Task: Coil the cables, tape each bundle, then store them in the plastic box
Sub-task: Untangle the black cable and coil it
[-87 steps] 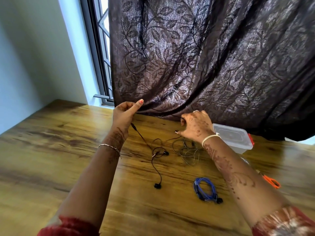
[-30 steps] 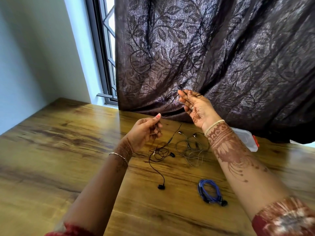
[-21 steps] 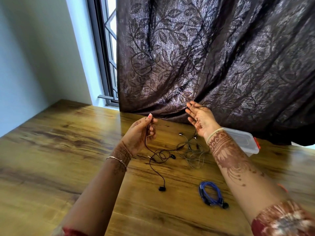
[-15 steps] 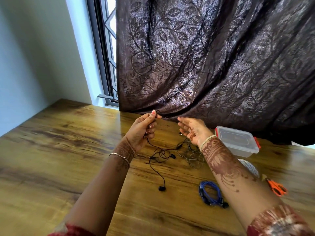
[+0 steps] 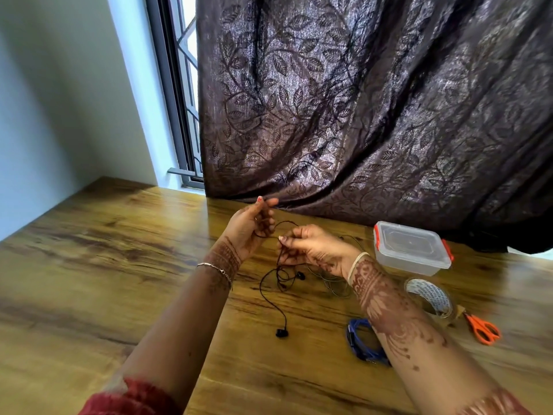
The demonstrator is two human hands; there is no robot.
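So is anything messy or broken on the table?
Nothing looks broken or spilled. Only the thin grey cable lies in a loose tangle on the table by the right hand, and the curtain hem drapes onto it.

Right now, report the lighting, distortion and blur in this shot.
Head view: daylight from the window puts a sheen on the curtain. Head view: the wide lens leans the window frame. Head view: left hand and right hand slightly soft; the black cable legible.
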